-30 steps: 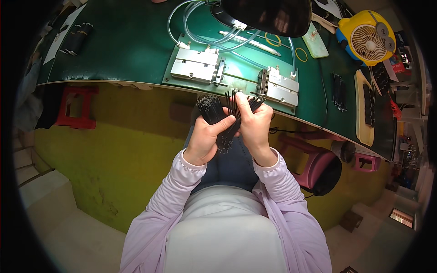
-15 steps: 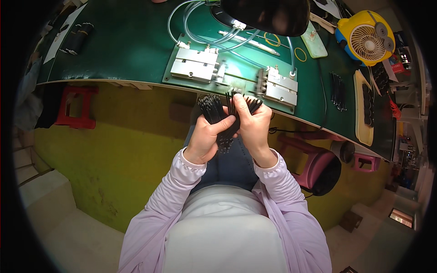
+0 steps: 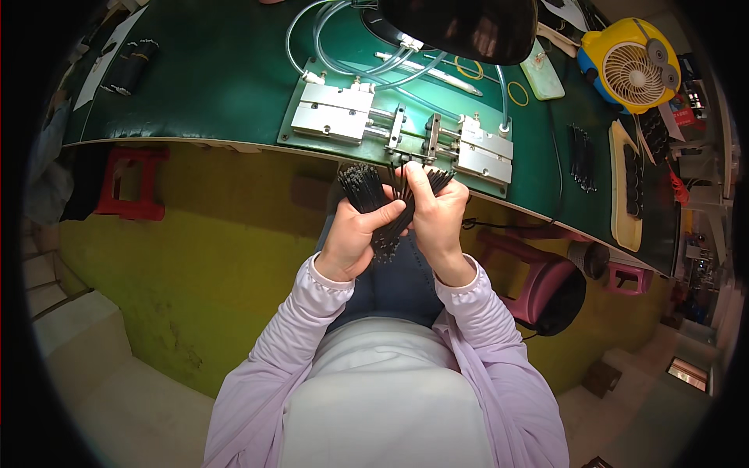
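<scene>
My left hand (image 3: 350, 235) is closed round a thick bundle of short black wires (image 3: 360, 184), its thumb pressed across them. Small metallic ends show at the top and bottom of that bundle. Beside it, my right hand (image 3: 438, 217) is closed on a smaller fan of black wires (image 3: 441, 180), thumb and fingers pinching at the top. Some strands pass between the two hands. Both hands are just in front of the bench edge, below a pneumatic clamping fixture (image 3: 333, 111). Its left jaw plate (image 3: 396, 129) and right jaw plate (image 3: 431, 139) face each other across a narrow gap.
Clear air hoses (image 3: 320, 39) loop behind the fixture on the green bench (image 3: 211, 70). A black lamp shade (image 3: 468, 27) overhangs it. Rightward are a yellow fan (image 3: 633, 70), more black wires (image 3: 581, 160) and a cream tray (image 3: 624, 210). Stools, one red (image 3: 129, 183), one pink (image 3: 534, 281), stand below.
The fixture's two jaw plates have slid inward toward each other from near their cylinder blocks. My right hand has shifted very slightly right; my left hand stays nearly still.
</scene>
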`<state>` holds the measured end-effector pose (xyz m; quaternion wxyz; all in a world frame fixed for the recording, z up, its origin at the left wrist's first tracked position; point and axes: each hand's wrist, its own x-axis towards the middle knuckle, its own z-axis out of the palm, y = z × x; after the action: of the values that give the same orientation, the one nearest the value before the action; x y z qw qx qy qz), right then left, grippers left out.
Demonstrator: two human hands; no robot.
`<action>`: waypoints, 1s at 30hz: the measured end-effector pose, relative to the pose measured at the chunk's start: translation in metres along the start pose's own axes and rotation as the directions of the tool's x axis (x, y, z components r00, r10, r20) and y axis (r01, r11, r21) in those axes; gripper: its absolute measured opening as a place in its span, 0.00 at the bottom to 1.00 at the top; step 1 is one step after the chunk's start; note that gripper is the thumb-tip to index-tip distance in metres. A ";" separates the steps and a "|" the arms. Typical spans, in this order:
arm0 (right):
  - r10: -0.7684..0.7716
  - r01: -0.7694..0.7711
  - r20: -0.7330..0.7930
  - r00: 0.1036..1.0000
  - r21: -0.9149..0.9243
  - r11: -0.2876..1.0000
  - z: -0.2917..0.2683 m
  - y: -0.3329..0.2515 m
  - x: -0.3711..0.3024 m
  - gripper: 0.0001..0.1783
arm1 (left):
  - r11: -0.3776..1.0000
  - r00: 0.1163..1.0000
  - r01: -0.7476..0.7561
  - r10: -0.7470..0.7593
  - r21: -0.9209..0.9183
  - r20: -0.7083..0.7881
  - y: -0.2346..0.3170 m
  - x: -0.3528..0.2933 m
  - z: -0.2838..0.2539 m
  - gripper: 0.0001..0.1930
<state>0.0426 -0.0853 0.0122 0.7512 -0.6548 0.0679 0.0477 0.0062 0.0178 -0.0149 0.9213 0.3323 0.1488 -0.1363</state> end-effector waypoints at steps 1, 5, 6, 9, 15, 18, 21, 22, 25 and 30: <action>-0.014 0.014 0.003 1.000 0.002 1.000 0.000 0.001 0.000 0.11 | 1.000 1.000 -0.001 0.001 -0.011 0.005 0.000 0.000 0.001 0.07; -0.033 0.033 -0.019 0.999 -0.018 0.999 0.000 0.001 0.001 0.11 | 0.999 1.000 0.012 -0.012 -0.048 0.006 0.002 0.000 0.004 0.07; -0.034 0.034 -0.019 0.999 -0.018 0.999 0.000 0.000 0.000 0.11 | 0.998 1.000 0.028 -0.029 -0.060 -0.005 0.003 0.000 0.005 0.07; -0.001 0.001 0.052 0.999 -0.012 1.000 -0.003 -0.001 -0.002 0.11 | 0.997 0.999 0.047 -0.048 -0.063 -0.018 0.004 -0.002 0.005 0.07; -0.037 0.037 0.005 0.999 -0.041 0.998 0.005 -0.008 -0.006 0.11 | 0.998 0.999 0.036 -0.037 -0.046 -0.023 0.004 -0.006 0.003 0.08; -0.023 0.022 -0.023 0.999 -0.044 0.999 0.005 -0.008 -0.006 0.12 | 0.999 0.999 0.031 -0.032 -0.036 -0.025 0.001 -0.003 0.002 0.08; -0.038 0.037 -0.030 0.999 -0.042 0.998 0.005 -0.007 -0.004 0.12 | 0.999 0.999 0.034 -0.036 -0.032 -0.035 0.001 -0.002 0.002 0.09; -0.037 0.036 -0.031 0.999 -0.041 0.999 0.004 -0.006 -0.003 0.12 | 0.999 0.998 0.039 -0.040 -0.033 -0.044 0.001 -0.002 0.003 0.09; -0.031 0.030 -0.036 0.999 -0.032 0.999 0.001 -0.003 0.000 0.12 | 0.998 0.999 0.037 -0.038 -0.042 -0.032 0.000 -0.001 0.002 0.09; 0.000 0.000 -0.020 1.000 0.017 1.000 0.000 -0.005 0.000 0.12 | 0.998 0.999 0.038 -0.037 -0.052 0.023 0.001 0.000 0.002 0.08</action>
<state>0.0438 -0.0856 0.0168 0.7559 -0.6490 0.0757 0.0408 0.0072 0.0169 -0.0129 0.9287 0.3034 0.1482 -0.1533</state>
